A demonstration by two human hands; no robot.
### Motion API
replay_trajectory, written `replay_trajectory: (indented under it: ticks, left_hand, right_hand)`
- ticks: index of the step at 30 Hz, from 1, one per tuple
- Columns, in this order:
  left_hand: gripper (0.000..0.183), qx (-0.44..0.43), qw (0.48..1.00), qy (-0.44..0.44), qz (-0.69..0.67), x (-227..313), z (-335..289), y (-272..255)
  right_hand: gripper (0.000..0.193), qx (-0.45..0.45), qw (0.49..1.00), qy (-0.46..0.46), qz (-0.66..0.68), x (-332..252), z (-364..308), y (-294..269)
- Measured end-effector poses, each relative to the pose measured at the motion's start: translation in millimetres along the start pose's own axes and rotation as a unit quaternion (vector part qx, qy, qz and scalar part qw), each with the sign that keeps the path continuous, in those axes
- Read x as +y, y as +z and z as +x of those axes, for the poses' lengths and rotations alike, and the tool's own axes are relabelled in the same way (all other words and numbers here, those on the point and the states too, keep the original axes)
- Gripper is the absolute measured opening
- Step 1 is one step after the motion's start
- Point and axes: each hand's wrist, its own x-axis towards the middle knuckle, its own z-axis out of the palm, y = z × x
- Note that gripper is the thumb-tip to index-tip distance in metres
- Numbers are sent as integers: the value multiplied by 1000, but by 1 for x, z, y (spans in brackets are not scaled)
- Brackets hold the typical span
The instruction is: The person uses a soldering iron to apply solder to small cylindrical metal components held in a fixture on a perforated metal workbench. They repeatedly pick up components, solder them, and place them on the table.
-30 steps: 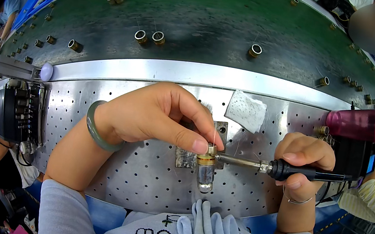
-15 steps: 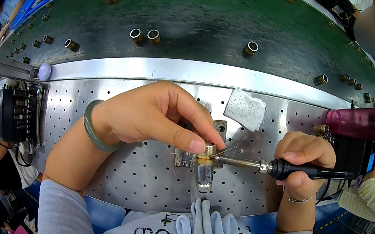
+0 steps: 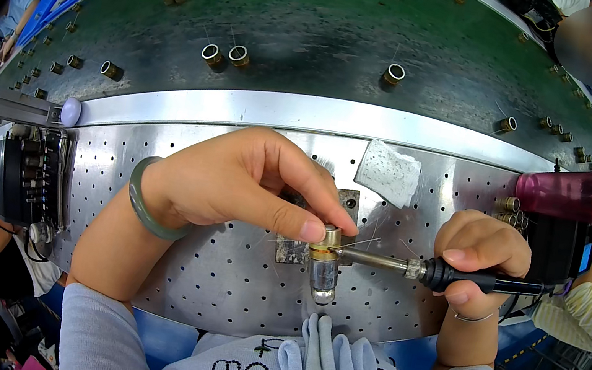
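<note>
My left hand (image 3: 245,188) pinches a small brass-coloured cylindrical coil (image 3: 323,252) between thumb and forefinger. The coil sits on a shiny round-ended metal post (image 3: 323,281), over a dark metal block (image 3: 293,253) fixed to the bench. Thin wires stick out from the coil toward the right. In my right hand (image 3: 487,250) is a soldering iron (image 3: 443,273) with a black handle, held level. Its metal shaft points left, and its tip meets the coil's right side; the exact contact is too small to make out.
A white sponge-like pad (image 3: 388,173) lies on the perforated metal bench (image 3: 211,280). Several coils (image 3: 508,205) stand beside a pink cup (image 3: 558,192) at the right. Beyond the bench's raised edge, a green conveyor belt (image 3: 313,25) carries scattered coils. Black equipment (image 3: 26,177) stands at the left.
Coils on the belt have shifted slightly left. My right hand and the soldering iron have dipped very slightly, and a loose wire by the coil lies differently. My left hand keeps its grip.
</note>
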Motion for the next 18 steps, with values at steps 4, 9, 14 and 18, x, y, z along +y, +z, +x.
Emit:
replay_trajectory:
  ticks: [4, 9, 14, 18]
  left_hand:
    - [31, 6, 1000, -10, -14, 0, -1, 2]
    - [32, 16, 1000, -15, -12, 0, -1, 3]
    - [31, 19, 1000, -16, -10, 0, -1, 3]
    - [30, 21, 1000, -18, -11, 0, -1, 4]
  right_hand:
    - [28, 15, 1000, 3, 16, 1, -2, 0]
    - [29, 19, 1000, 4, 18, 2, -2, -1]
    - [29, 4, 1000, 3, 7, 2, -1, -2]
    - [29, -11, 1000, -5, 2, 2, 0, -3]
